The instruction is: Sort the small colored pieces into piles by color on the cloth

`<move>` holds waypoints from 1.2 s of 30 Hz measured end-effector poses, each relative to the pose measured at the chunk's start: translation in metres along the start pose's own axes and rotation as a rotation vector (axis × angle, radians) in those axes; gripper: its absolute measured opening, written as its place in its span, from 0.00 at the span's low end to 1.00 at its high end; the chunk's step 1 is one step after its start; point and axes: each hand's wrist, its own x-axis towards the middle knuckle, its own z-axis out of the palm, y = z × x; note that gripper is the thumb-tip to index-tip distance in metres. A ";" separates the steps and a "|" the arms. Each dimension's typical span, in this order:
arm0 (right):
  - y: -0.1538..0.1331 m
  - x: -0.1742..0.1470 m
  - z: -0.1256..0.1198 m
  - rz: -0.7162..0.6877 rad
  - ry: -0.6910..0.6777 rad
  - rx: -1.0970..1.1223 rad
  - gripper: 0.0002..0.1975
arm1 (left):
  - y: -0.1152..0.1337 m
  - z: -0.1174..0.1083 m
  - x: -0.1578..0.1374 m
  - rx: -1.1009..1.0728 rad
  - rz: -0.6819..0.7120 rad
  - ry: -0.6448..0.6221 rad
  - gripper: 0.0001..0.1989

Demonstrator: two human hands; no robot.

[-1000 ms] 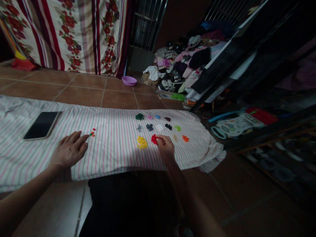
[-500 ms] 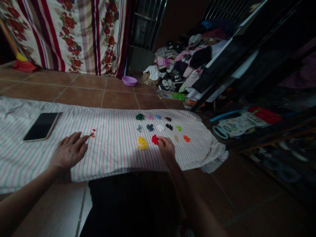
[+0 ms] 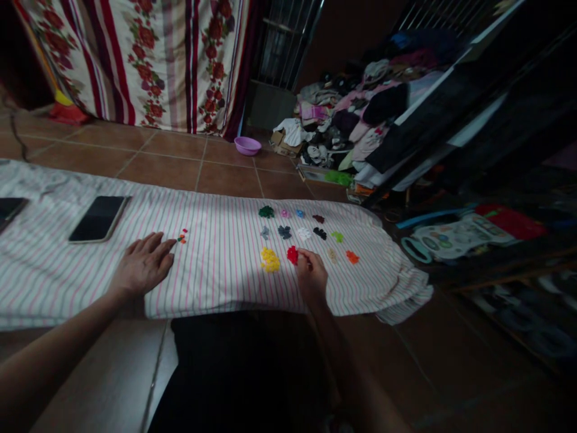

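My left hand (image 3: 143, 262) lies palm down on the striped cloth (image 3: 216, 258), fingers stretched out. Its index fingertip touches a little cluster of red, orange and green pieces (image 3: 182, 238). My right hand (image 3: 312, 273) is at the pile of small red pieces (image 3: 293, 255), thumb and fingers pinched at its right edge; whatever is between the fingertips is too small to make out. Left of the red pile lies a larger yellow pile (image 3: 270, 260). Beyond are dark green (image 3: 266, 211), grey (image 3: 284, 231), white (image 3: 304, 233) and black (image 3: 320, 233) piles. An orange pile (image 3: 352, 257) sits to the right.
A phone (image 3: 100, 219) lies left of my left hand, and another dark device (image 3: 9, 210) at the far left edge. On the tiled floor beyond stand a purple basin (image 3: 247, 145) and heaped clothes (image 3: 347, 114). A dark shelf rack (image 3: 487, 270) is at right.
The view has swung left, so everything appears shifted right and a second dark device shows at the left edge. Both hands stay at the same pieces, my right fingers still pinched by the red pile.
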 end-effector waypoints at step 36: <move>-0.151 -0.025 0.203 -0.455 -0.736 -0.225 0.14 | 0.009 -0.008 0.004 -0.060 -0.052 -0.034 0.22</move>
